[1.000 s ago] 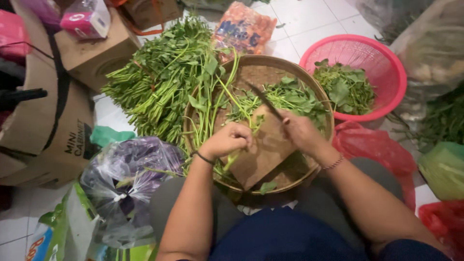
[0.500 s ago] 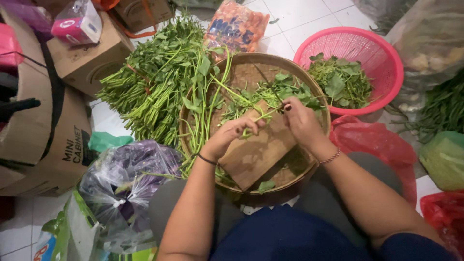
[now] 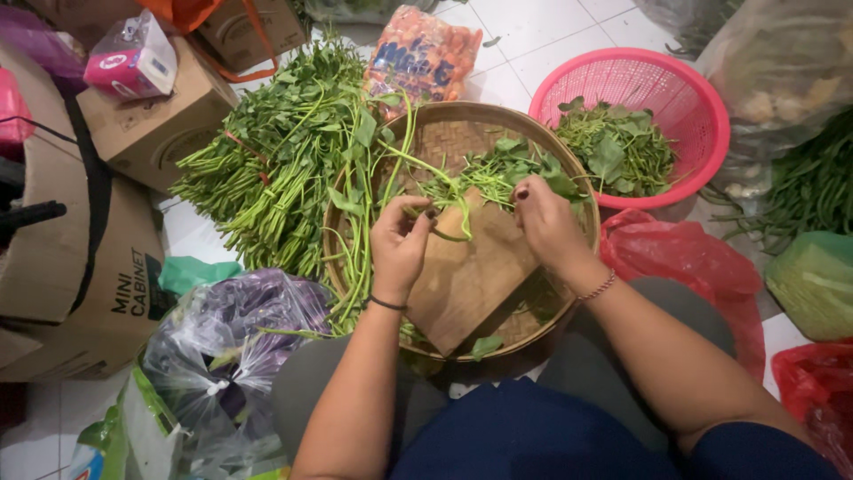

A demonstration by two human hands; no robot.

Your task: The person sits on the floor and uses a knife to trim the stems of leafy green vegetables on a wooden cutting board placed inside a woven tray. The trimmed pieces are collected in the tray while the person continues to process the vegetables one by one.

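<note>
Both hands work over a wooden board (image 3: 471,276) set in a round woven tray (image 3: 462,133). The left hand (image 3: 398,249) pinches a green stem (image 3: 449,233) between its fingertips. The right hand (image 3: 546,227) is closed on the leafy greens (image 3: 498,173) just beyond. A pink basket (image 3: 693,107) of picked leaves sits past the right hand, and a big bundle of greens (image 3: 267,160) lies beyond the left.

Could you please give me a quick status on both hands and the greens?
Left hand pinching green stems. Right hand closed on same stems, over wooden board. Nothing in the way.
</note>
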